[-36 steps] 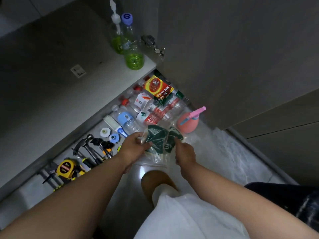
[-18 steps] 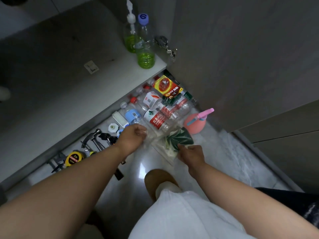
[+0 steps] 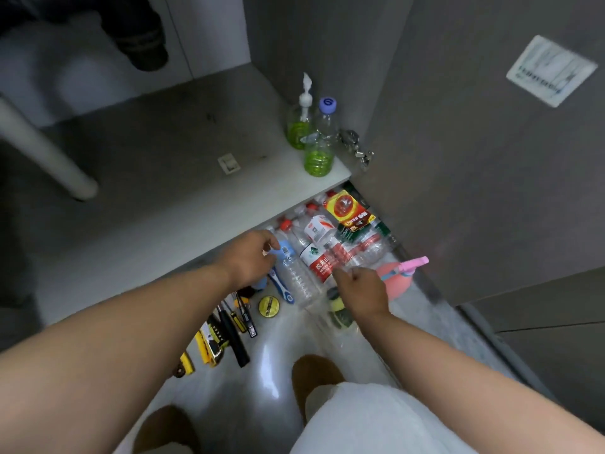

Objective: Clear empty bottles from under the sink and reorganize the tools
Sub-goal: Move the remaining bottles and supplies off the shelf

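Head view: empty bottles (image 3: pixel 327 253) are laid in a row under the shelf (image 3: pixel 196 208) edge, tools (image 3: pixel 229 326) lined up beside on the floor (image 3: pixel 262 371). Left hand (image 3: pixel 250 258) is curled at the blue-label bottle (image 3: pixel 289 267), right hand (image 3: pixel 361 290) curled over the clear bag (image 3: pixel 340 317); neither grasp can be confirmed.

A 6 is on the purple cap (image 3: pixel 328 103) of the bottle (image 3: pixel 320 152) at the right front corner of the shelf (image 3: pixel 183 204). The red label (image 3: pixel 322 265) of a water bottle (image 3: pixel 302 242) lying under the shelf shows white signs 农夫山 and letters starting NONGFU. The paper (image 3: pixel 550 71) on the door (image 3: pixel 474 191) is too blurry to read
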{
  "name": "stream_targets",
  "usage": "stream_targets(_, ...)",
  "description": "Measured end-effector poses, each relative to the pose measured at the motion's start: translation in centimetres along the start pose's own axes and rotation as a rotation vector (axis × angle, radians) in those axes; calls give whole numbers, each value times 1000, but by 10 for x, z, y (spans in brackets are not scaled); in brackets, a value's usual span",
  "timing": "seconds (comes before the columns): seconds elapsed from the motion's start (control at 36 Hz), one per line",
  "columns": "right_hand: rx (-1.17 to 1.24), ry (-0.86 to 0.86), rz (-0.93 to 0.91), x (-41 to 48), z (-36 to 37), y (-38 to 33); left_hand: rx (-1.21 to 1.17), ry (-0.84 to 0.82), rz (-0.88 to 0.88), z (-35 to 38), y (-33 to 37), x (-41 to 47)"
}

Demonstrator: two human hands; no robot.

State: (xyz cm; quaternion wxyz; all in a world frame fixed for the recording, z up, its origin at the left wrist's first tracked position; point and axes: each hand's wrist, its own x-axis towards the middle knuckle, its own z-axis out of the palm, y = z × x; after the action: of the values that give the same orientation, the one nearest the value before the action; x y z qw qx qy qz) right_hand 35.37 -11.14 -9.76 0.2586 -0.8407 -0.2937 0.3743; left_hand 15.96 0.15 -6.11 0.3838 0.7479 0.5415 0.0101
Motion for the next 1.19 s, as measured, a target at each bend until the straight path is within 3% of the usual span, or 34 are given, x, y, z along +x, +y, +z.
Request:
stream_targets(0.17,-16,-65,-326,41,-16,-91,-63,127,64,-30,12,26)
stream_targets(0.44,-264,271,-475,149,-35,-223,-145,298,47,-51,-7,75)
stream_targets(0.61,-347,284,-436,169,-26,-237,-268,373,24,-49,-15,94)
stream_targets(0.81,-262,304,-706,132,-6,-215,-447,374,12,-47,-9,102)
stream_targets(0.89,-145,214,-738,112,-2,-218,-483,382,32,-49,-6,99)
stream_targets(1.03,72,-99,-723,83,4,-230,-517,371,93,-55,-5,89)
stream_targets(1.11,190,-266,-632,81,8,-233,-521,405,90,-59,-11,83)
stream_targets(1.19,202,-255,-508,98,12,-237,-583,428,14,-67,-19,79)
